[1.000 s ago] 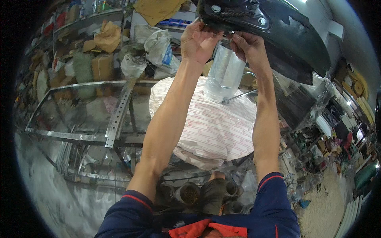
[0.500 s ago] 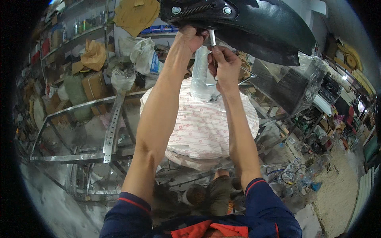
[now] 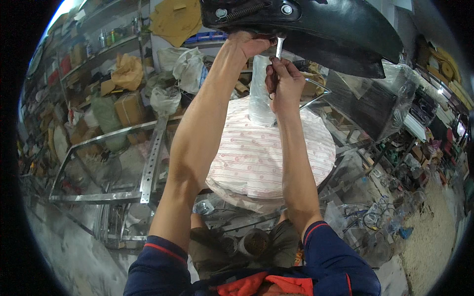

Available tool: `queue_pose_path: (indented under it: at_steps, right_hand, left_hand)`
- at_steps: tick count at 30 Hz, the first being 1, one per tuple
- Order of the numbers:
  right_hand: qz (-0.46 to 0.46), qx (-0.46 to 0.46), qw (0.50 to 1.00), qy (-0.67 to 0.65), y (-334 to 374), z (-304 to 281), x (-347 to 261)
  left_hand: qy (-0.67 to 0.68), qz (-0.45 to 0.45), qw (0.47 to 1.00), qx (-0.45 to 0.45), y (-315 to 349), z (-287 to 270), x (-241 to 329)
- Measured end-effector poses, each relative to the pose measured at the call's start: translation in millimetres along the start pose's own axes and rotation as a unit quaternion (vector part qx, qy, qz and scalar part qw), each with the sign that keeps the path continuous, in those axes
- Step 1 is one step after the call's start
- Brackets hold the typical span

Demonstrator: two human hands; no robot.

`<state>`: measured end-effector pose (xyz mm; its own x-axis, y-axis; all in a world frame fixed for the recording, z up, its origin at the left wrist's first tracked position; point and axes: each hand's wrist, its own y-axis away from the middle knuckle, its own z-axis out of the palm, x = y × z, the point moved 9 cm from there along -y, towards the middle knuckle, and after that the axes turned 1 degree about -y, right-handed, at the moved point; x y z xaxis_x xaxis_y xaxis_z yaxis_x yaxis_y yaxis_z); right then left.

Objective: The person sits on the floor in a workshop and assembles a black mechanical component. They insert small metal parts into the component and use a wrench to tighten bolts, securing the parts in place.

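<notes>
And here's the right hand [image 3: 286,81], raised in front of the person, fingers curled firmly around a slim silver wrench [image 3: 279,48]. The wrench stands nearly upright, its lower part tucked into the fist, its bright head poking out above the fingers and up to the underside of the big black shell [image 3: 340,34]. Is it seated on a fastener? Can't tell from here; that spot is too small.

Just to the wrench's left, the left hand [image 3: 251,44] is up under the same shell, palm at its lower edge, a thumb or finger pointing across toward the wrench head. The other fingertips are hidden, so whether it's gripping anything, I cannot tell.

Look at the shell itself, high above both hands: a coiled spring [image 3: 249,11] lies along its near side, with a shiny bolt [image 3: 286,9] at the right end. Below the hands, a post [image 3: 261,93] in clear plastic rises from a round top [image 3: 266,167] covered in white, pink-patterned sheeting. A bent metal bar [image 3: 316,89] sits right of the right hand, and over on the left there's a metal frame [image 3: 98,197] with a perforated strip [image 3: 153,163].
</notes>
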<state>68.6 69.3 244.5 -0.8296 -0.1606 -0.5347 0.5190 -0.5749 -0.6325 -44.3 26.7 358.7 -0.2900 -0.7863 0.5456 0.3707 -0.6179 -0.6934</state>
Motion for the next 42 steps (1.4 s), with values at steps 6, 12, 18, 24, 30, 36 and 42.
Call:
queue_pose_path:
  at_steps: [6,12,18,24,30,36,42]
  right_hand:
    - [0.013,-0.088,0.996,0.022,1,5,-7]
    - [0.01,-0.113,0.993,0.028,-5,8,-6]
    - [-0.028,-0.085,0.996,0.018,-14,11,0]
    - [-0.085,-0.112,0.99,-0.03,-22,18,4]
    - [-0.127,-0.129,0.982,-0.058,-26,28,5]
    - [-0.122,-0.114,0.979,-0.114,-38,33,6]
    - [-0.104,-0.095,0.982,-0.129,-36,38,16]
  left_hand:
    - [0.036,-0.036,0.993,-0.103,-12,7,-25]
    - [0.161,-0.058,0.96,-0.221,-15,20,-21]
    - [0.006,0.038,0.998,-0.048,-8,2,-8]
    - [-0.026,0.042,0.998,0.03,6,0,-5]
    - [-0.074,0.075,0.993,0.059,6,-18,3]
    - [-0.11,-0.003,0.994,-0.003,11,-49,12]
    - [-0.287,0.036,0.952,0.097,25,-65,18]
